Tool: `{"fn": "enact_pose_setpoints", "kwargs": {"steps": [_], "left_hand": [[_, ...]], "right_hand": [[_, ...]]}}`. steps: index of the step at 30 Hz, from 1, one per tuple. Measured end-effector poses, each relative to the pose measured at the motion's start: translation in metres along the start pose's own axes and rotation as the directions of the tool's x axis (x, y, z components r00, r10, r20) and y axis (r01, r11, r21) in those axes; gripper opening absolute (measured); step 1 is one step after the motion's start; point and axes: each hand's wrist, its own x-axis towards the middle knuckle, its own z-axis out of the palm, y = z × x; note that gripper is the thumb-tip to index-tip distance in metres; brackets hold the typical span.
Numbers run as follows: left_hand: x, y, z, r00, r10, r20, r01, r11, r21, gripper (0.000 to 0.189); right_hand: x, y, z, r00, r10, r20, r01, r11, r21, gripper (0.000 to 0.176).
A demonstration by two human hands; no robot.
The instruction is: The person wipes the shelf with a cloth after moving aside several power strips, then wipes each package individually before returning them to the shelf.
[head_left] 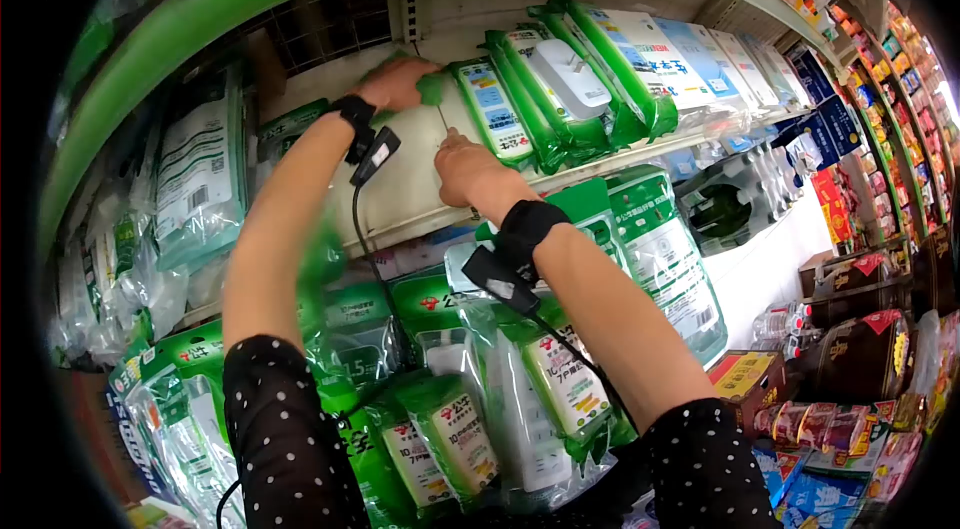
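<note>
My left hand reaches to the back of the pale upper shelf, its fingers closed on a green cloth that shows at both sides of the hand and is partly blurred. Nearer the shelf's front edge is my right hand, fingers drawn together and nothing visible in them. It lies just left of a green-and-white package. A white plug adapter in a green package lies farther right in the same row.
White boxes continue the row rightward. Clear-wrapped packs hang at the left. Below the shelf hang several green packages. A metal upright stands behind the shelf. Cartons and wrapped goods are stacked at the right.
</note>
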Motion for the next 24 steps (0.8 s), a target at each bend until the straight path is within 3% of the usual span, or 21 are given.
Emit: {"fn": "enact_pose_setpoints", "kwargs": {"steps": [3, 7, 8, 11, 12, 18, 21, 24], "left_hand": [[-0.009, -0.003, 0.012, 0.99, -0.141, 0.016, 0.142, 0.99, -0.017, 0.068], [0.025, -0.029, 0.026, 0.988, -0.148, -0.039, 0.151, 0.985, 0.087, 0.088], [0.034, -0.032, 0.027, 0.977, -0.215, -0.015, 0.215, 0.971, 0.103, 0.089], [0.049, -0.017, 0.013, 0.937, -0.348, 0.031, 0.34, 0.928, 0.153, 0.084], [0.053, -0.015, 0.01, 0.93, -0.364, 0.042, 0.362, 0.931, 0.052, 0.078], [0.054, -0.004, 0.007, 0.894, -0.446, -0.05, 0.448, 0.894, 0.03, 0.068], [0.037, -0.003, 0.009, 0.922, -0.346, -0.176, 0.356, 0.934, 0.029, 0.055], [0.007, 0.03, -0.005, 0.895, -0.444, -0.043, 0.446, 0.894, 0.049, 0.053]], "right_hand": [[0.0, 0.006, 0.002, 0.999, -0.032, -0.005, 0.032, 1.0, 0.002, 0.062], [-0.004, 0.008, -0.001, 0.999, -0.044, 0.031, 0.043, 0.999, 0.021, 0.063], [-0.006, 0.006, -0.002, 0.999, -0.041, 0.031, 0.04, 0.999, 0.024, 0.063], [-0.004, 0.005, -0.004, 0.998, -0.024, 0.052, 0.024, 1.0, -0.011, 0.064], [-0.002, 0.005, -0.002, 0.998, -0.018, 0.064, 0.02, 0.999, -0.027, 0.065], [-0.011, 0.0, -0.011, 0.996, -0.032, 0.089, 0.033, 0.999, -0.011, 0.066], [-0.005, -0.008, 0.0, 1.0, 0.0, 0.026, 0.004, 0.988, -0.154, 0.066], [-0.003, -0.002, 0.01, 0.999, 0.01, -0.047, -0.012, 0.999, -0.05, 0.065]]}}
